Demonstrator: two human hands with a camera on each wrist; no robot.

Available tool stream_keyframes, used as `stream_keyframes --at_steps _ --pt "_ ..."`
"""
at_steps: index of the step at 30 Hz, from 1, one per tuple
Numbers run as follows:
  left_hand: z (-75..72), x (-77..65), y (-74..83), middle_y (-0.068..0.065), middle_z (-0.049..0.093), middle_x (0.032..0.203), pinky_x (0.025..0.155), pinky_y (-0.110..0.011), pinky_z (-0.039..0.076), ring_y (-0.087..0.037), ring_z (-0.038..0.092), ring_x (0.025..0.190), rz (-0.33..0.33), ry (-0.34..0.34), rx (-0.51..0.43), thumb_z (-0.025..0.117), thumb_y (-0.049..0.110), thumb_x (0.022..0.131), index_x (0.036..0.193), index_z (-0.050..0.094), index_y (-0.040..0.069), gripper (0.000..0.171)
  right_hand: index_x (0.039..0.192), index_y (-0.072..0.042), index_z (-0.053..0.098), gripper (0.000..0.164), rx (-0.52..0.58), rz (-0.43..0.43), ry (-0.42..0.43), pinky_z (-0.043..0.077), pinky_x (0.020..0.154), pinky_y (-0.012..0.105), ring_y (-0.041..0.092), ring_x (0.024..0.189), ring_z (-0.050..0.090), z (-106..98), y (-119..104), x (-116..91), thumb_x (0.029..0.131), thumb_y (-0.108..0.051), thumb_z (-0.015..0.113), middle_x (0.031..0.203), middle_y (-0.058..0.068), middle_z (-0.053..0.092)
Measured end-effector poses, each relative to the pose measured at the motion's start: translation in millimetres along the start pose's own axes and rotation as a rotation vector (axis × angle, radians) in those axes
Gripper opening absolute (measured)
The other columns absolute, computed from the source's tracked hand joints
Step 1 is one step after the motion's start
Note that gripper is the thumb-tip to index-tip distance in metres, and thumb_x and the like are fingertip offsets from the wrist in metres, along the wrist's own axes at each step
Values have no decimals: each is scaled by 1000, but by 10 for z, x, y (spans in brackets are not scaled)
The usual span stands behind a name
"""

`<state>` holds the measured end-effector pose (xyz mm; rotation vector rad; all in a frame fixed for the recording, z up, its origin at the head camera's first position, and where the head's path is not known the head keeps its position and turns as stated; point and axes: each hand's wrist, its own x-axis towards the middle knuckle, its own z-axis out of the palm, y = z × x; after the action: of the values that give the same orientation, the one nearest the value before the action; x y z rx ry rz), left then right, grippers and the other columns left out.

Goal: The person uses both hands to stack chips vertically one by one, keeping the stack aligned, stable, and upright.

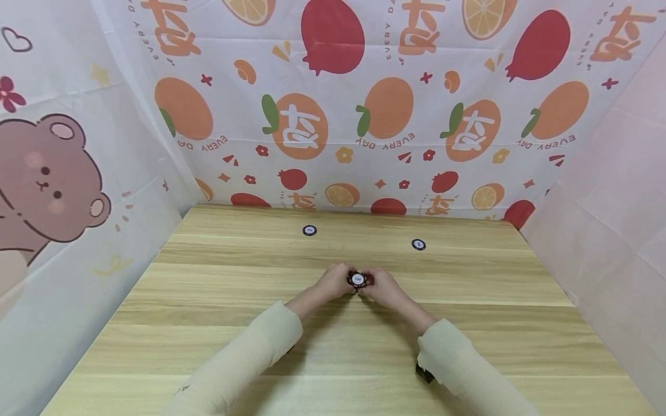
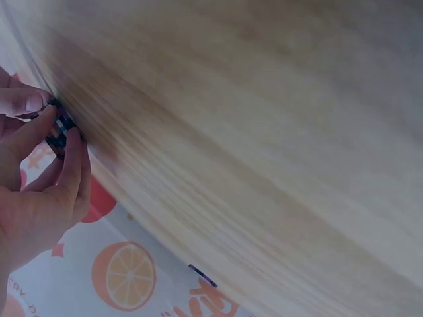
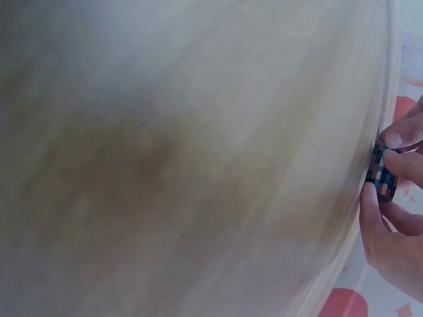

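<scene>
At the middle of the table, both hands hold a short stack of poker chips [image 1: 357, 279]. Its top chip is dark-rimmed with a white centre that reads 100. My left hand [image 1: 334, 281] grips the stack from the left, and my right hand [image 1: 385, 287] grips it from the right. A dark red edge shows beside the right fingers. In the left wrist view the stack's patterned side [image 2: 61, 131] appears between thumb and fingertips. The right wrist view also has the multicoloured stack [image 3: 382, 173] pinched by fingers of both hands. Fingers partly cover the chips.
Farther back on the wooden table [image 1: 218, 323] lie two single chips, one flat chip [image 1: 309, 230] left of centre and another chip [image 1: 418, 245] to the right. A fruit-print cloth [image 1: 343, 115] hangs behind the table, with pale cloths at both sides.
</scene>
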<state>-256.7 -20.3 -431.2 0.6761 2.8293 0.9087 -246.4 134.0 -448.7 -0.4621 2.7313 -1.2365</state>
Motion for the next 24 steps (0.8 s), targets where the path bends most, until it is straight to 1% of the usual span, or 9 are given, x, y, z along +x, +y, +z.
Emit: stream_keyframes --at_steps 5,12,16,19,20,24 --pt "-6 -6 -14 -12 65 92 82 -36 47 -27 60 91 -14 16 -9 77 -3 68 95 65 -3 30 105 7 61 32 -1 -33 -15 48 65 26 16 75 56 14 -7 25 74 2 70 87 8 60" --pt "-37 -26 -38 -12 65 92 81 -35 47 -26 60 91 -15 11 -2 77 -1 69 96 66 -3 29 106 7 61 35 -12 -27 -10 48 66 26 16 77 55 37 -11 60 73 2 71 89 9 59" --pt "-24 -17 -56 -12 65 92 83 -36 46 -27 60 91 -24 17 -30 77 -3 68 95 66 -3 29 107 7 61 37 -8 -27 -18 48 67 26 17 78 56 40 -7 67 72 2 71 90 9 59" --pt "13 13 -101 -12 65 90 83 -36 46 -26 60 90 -12 24 -41 78 -3 66 94 66 -3 31 109 8 59 38 1 -16 -35 48 69 27 19 81 56 14 -5 56 73 5 69 93 10 58" --pt "78 56 -188 -10 65 90 81 -34 47 -25 60 88 18 40 -40 79 0 65 94 66 -2 32 110 8 59 38 1 -12 -39 48 70 28 19 83 57 1 4 54 73 6 68 94 11 58" --pt "95 66 -190 -10 65 91 82 -33 46 -25 59 89 10 34 -31 83 4 62 95 65 -2 38 113 8 57 40 -37 7 -42 47 80 34 25 92 56 -94 63 55 74 7 64 102 15 60"
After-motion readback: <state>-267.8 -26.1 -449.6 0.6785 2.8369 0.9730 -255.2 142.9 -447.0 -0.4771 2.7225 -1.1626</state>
